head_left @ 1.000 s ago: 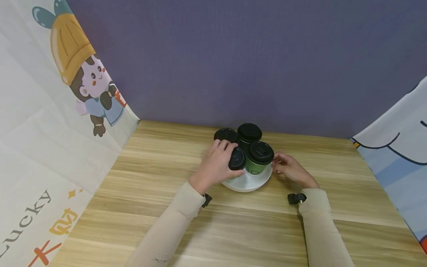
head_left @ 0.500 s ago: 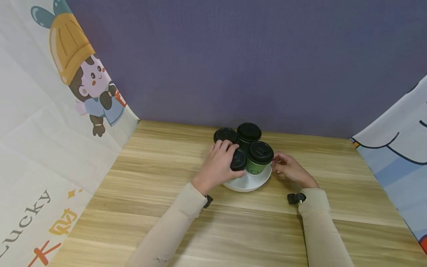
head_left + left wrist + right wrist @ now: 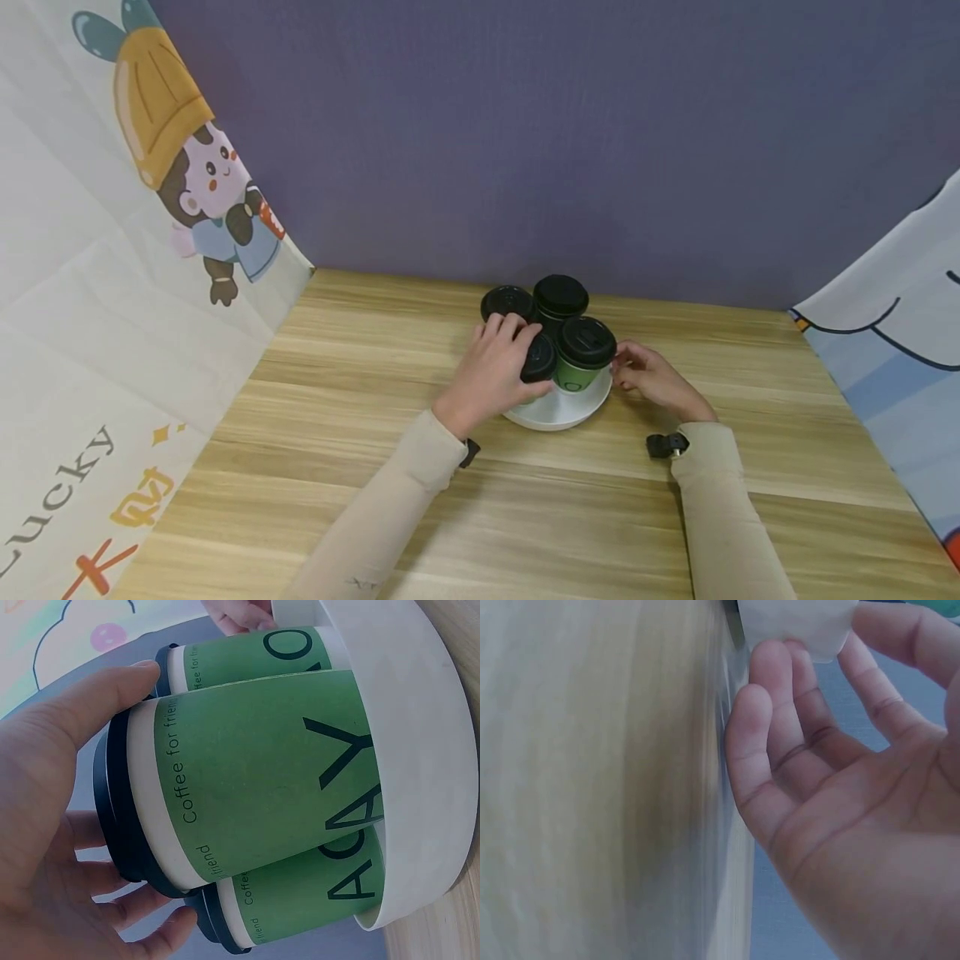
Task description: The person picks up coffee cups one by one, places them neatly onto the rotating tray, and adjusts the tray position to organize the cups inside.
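Observation:
My left hand (image 3: 489, 368) holds the near left coffee cup (image 3: 262, 780) by its black lid, thumb on one side and fingers on the other. The cup is green with dark lettering and stands in a round white dish (image 3: 558, 415), tilted slightly in the left wrist view. Three more lidded cups share the dish: a right cup (image 3: 576, 379), a back cup (image 3: 561, 295) and a back left cup (image 3: 507, 303), partly hidden by my left hand. At the dish's right edge, my right hand (image 3: 658, 385) pinches the rim between thumb and curled fingers.
The dish sits on a wood-grain table (image 3: 360, 433), near a dark blue back wall (image 3: 525, 142). Printed cloths (image 3: 90, 283) flank the table on the left and right. Each wrist carries a small black camera (image 3: 666, 447).
My left hand and the cup it holds have shifted slightly right, toward the right cup. Lettering on the right cup has turned a little. My right hand stays at the dish's edge.

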A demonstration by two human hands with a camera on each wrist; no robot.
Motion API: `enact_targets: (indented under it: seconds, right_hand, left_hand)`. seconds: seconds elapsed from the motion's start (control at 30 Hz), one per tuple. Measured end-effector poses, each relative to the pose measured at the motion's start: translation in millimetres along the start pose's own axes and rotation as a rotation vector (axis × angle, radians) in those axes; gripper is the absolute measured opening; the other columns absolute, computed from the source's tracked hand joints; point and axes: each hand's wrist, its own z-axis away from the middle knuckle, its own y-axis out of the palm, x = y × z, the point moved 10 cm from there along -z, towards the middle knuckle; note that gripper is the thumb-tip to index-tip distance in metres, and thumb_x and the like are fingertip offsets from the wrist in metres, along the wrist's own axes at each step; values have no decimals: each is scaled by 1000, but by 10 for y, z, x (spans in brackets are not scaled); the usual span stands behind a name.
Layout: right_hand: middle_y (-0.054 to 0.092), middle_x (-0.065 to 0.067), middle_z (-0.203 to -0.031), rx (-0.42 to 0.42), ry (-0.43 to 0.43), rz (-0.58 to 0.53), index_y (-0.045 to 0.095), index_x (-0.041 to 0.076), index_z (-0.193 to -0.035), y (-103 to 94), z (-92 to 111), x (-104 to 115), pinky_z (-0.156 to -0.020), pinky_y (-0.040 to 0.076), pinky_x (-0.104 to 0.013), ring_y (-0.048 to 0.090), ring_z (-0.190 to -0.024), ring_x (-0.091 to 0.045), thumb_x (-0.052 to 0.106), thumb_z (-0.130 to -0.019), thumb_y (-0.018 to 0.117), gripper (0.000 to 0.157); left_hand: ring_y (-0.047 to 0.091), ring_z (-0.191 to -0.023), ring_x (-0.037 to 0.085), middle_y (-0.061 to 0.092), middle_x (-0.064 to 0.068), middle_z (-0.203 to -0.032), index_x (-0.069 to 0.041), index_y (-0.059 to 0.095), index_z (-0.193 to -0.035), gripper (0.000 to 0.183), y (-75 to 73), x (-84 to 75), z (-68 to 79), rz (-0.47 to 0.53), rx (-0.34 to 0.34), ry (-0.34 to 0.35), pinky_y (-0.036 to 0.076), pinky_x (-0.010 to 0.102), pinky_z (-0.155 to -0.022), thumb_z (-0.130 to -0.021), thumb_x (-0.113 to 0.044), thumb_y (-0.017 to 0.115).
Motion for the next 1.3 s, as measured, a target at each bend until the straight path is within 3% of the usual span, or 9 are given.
enact_targets:
  seconds: [0.33, 0.67, 1.3]
  right_hand:
    - [55, -19, -110, 3, -2, -10, 55, 2, -121, 5, -2, -1, -74, 55, -30, 59, -88, -15, 3, -98, 62, 25]
    - [55, -17, -108, -1, -2, -12, 58, 11, -116, 4, -9, 2, -74, 55, -30, 60, -88, -16, 5, -99, 63, 19]
    - [57, -20, -106, 4, -3, 43, 57, 2, -122, -8, 5, 4, -74, 55, -32, 59, -90, -17, 1, -98, 58, 23]
  left_hand:
    - [48, -119, 28, 54, 9, -137, -13, 57, -145, 84, -4, -19, 16, -9, 10, 17, 45, 45, -100, -82, -64, 77]
    - [48, -118, 28, 52, 10, -137, -13, 55, -146, 83, -13, -41, 27, -2, 22, 32, 45, 44, -97, -84, -63, 76]
    - [46, -120, 27, 51, 9, -140, -17, 53, -148, 80, 8, -47, 43, 24, 49, 27, 44, 44, -100, -85, -61, 76]
